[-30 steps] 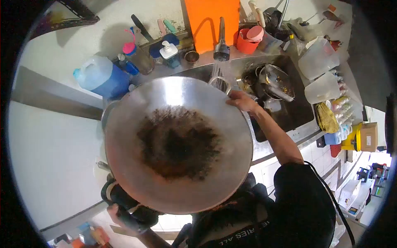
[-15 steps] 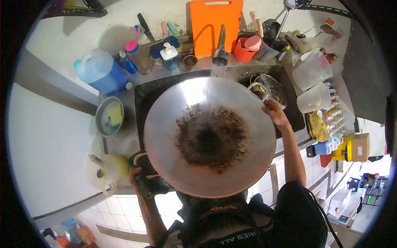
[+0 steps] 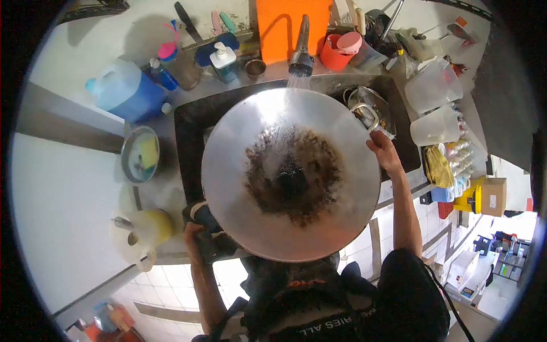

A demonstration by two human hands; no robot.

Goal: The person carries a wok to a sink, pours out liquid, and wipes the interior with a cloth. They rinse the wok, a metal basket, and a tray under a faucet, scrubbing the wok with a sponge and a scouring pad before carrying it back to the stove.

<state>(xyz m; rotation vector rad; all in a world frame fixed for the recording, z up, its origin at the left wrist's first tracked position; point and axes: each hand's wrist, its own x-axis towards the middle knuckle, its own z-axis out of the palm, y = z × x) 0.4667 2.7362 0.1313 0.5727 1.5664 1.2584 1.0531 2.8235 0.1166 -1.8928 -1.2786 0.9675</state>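
Observation:
A large metal wok (image 3: 228,171) with a brown-black scorched patch at its middle is held over the dark sink (image 3: 191,137). Fingers of my right hand (image 3: 386,153) are closed at the lower end of its right loop handle (image 3: 367,112). My left hand (image 3: 195,232) is closed by the left handle (image 3: 200,212), its fingertips partly hidden beside dark material. From the faucet spray head (image 3: 301,61), water falls into the wok near its far rim and wets the scorched patch.
Behind the sink stand an orange cutting board (image 3: 285,28), a soap pump bottle (image 3: 224,60) and a red cup (image 3: 335,54). To the left are a blue jug (image 3: 128,91), a metal bowl with a sponge (image 3: 126,157) and a plastic pitcher (image 3: 154,225). Clear containers (image 3: 434,85) line the right.
Water now lands inside the wok, running onto the scorched area; before, it fell at the far rim. The wok has shifted slightly toward the faucet, and my left hand has risen with it.

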